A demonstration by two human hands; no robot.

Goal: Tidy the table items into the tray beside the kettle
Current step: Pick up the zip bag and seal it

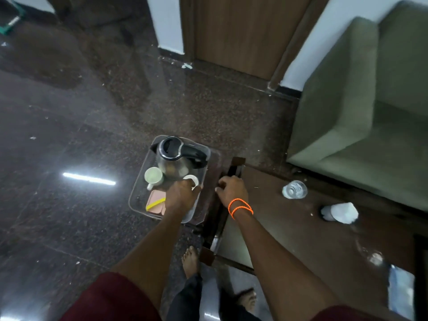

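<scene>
Now the clear tray (139, 185) holds a kettle (172, 162) and 2 white cups (154, 176).

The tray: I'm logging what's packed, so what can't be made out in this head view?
- White cup: the left hand covers part of it.
- Pink packets in the tray: print too small.
- Right hand: fingertips hidden; grasp unclear.
- Object at the right edge: blurred, cut off.
</scene>
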